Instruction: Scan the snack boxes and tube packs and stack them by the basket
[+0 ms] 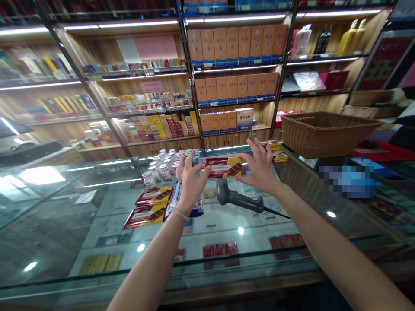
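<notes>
Between my two hands is a red and yellow chocolate wafer packet (223, 167), its printed front facing me. My left hand (191, 181) pinches its left end, and my right hand (259, 168) grips the right end, both with the other fingers raised. Below the packet a dark barcode scanner (240, 201) lies on the glass counter, its cord running right. Two similar red and yellow packets (145, 216) lie left of my left wrist. Partly hidden under that wrist are blue and white packets (196, 209).
Several small clear bottles (158, 168) stand behind my left hand. More yellow packets (280, 155) are stacked beyond my right hand, near a wicker basket (327, 129). The glass counter (220, 233) has goods displayed beneath. Shelves of boxes (233, 45) line the wall.
</notes>
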Motion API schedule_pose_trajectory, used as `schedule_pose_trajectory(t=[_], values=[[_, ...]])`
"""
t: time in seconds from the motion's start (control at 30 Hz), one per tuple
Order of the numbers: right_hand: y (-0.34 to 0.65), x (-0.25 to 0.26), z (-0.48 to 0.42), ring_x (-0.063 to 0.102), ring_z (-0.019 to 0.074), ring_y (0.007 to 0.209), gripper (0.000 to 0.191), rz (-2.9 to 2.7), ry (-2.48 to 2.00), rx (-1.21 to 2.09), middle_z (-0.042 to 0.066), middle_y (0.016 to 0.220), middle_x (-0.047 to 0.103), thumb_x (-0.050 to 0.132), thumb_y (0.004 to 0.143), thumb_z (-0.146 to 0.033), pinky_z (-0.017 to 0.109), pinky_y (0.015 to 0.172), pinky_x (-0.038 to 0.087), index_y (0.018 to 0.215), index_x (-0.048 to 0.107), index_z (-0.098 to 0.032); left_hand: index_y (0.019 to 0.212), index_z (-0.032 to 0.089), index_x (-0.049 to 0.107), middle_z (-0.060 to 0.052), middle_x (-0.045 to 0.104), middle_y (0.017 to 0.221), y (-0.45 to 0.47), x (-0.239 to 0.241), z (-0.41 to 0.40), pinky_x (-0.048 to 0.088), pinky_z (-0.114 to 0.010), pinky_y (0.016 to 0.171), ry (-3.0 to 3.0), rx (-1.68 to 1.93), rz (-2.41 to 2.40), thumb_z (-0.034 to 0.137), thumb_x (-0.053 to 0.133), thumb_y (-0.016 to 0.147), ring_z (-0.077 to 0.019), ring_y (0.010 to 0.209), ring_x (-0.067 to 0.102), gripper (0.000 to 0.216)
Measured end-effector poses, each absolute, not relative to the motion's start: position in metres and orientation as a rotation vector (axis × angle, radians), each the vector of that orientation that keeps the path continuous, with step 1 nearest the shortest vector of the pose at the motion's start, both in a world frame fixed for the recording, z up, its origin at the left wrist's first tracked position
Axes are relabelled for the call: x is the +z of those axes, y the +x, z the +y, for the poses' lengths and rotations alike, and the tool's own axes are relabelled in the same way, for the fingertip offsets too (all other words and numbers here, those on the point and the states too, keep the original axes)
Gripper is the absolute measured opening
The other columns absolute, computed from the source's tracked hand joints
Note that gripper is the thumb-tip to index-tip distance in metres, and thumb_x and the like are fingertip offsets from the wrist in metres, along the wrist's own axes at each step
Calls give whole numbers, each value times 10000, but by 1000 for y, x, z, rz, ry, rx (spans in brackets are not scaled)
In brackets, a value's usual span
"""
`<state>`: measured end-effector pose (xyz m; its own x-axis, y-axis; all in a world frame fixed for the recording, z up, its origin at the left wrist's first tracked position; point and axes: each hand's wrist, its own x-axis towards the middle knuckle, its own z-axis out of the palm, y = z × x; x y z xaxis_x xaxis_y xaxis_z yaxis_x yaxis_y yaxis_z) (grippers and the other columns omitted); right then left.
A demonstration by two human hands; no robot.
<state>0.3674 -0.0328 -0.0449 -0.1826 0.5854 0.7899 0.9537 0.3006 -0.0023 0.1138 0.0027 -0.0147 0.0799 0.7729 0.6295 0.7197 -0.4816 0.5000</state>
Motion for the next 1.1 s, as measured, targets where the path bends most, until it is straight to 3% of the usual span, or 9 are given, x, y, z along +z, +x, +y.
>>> schedule_pose_trajectory(t=[0.1,0.2,0.3,0.4,0.53,0.67,1.1], values=[[370,-43,-34,181,429,1615,596,-1860,-1352,-700,176,1750,236,802,822,-523,683,1272,87,1306,601,-239,1056,291,828,-56,429,1698,109,-15,3,134,-691,1291,2402,1362,1591,491,679,943,-394,1613,236,274],[373,-42,-34,185,430,1611,602,-1859,-1352,-725,170,1754,224,796,828,-526,687,1272,93,1321,602,-242,1443,293,661,-137,291,1755,103,-14,2,59,-716,1283,2590,1351,1600,650,789,815,-445,1631,152,733],[375,-41,-34,185,434,1608,609,-1859,-1371,-741,153,1765,195,791,832,-541,700,1267,98,1335,605,-252,1585,300,507,-174,249,1763,98,-15,2,-44,-707,1278,2782,1350,1565,713,853,705,-469,1634,122,1032],[376,-42,-33,186,440,1604,612,-1864,-1380,-755,145,1768,181,788,834,-551,713,1260,106,1340,610,-257,1581,348,506,-151,278,1758,95,-18,4,-107,-693,1272,2890,1344,1531,683,850,734,-464,1633,146,974],[377,-42,-32,196,439,1600,622,-1870,-1376,-750,146,1766,188,797,827,-543,717,1259,100,1348,612,-260,1535,382,553,-139,289,1756,93,-21,7,-92,-703,1269,2932,1341,1530,606,862,765,-446,1630,182,859],[376,-42,-33,198,436,1602,622,-1875,-1370,-718,150,1759,209,820,807,-523,710,1264,82,1335,619,-264,1443,373,634,-153,300,1750,93,-21,9,-66,-734,1256,2952,1345,1539,568,886,752,-444,1630,184,761],[383,-32,-25,158,429,1619,672,-1927,-1412,-616,154,1764,201,814,801,-589,686,1270,104,1365,644,-267,1369,336,669,-150,301,1750,92,-9,11,-74,-723,1271,2972,1253,1528,544,871,767,-436,1627,208,669]])
